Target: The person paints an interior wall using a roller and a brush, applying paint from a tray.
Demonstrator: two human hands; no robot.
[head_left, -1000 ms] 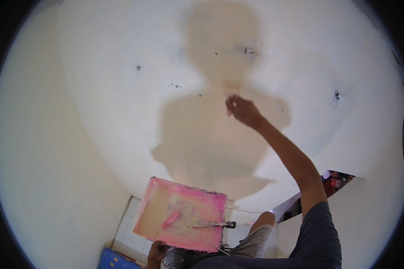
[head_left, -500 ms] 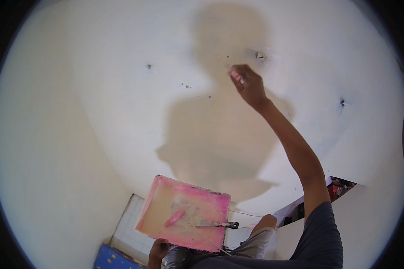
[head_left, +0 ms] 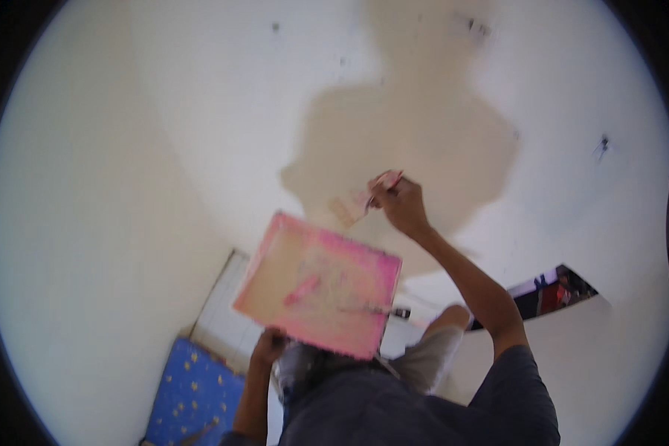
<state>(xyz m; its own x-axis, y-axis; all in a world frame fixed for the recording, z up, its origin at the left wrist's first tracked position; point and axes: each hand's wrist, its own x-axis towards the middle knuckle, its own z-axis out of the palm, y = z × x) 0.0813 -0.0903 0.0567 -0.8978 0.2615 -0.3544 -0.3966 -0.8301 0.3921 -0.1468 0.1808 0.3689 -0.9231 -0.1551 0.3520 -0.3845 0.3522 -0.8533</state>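
Observation:
My left hand [head_left: 271, 345] grips the lower left edge of a pink, paint-smeared tray [head_left: 363, 269], which is held tilted in front of my body. Cream-coloured paint covers its left side. Inside lie a slim pink piece [head_left: 302, 291], whose kind I cannot make out, and a scraper with a thin blade and a dark handle [head_left: 401, 313] sticking out past the right edge. Above the tray, my right hand [head_left: 403, 208] is closed round a paintbrush [head_left: 343, 212]. Its wide, cream-coated bristles point left and down, apart from the tray.
A pale wall [head_left: 223, 141] with small holes and dark marks fills the view, my shadow across it. White floor tiles [head_left: 227, 297] show at lower left, beside a blue, yellow-starred surface [head_left: 193, 386]. Dark and red items fill an opening [head_left: 550, 297] at right.
My right hand has come down and slightly left from higher on the wall, and the paintbrush now shows clearly. The tray sits higher in view, as the view has tilted downward.

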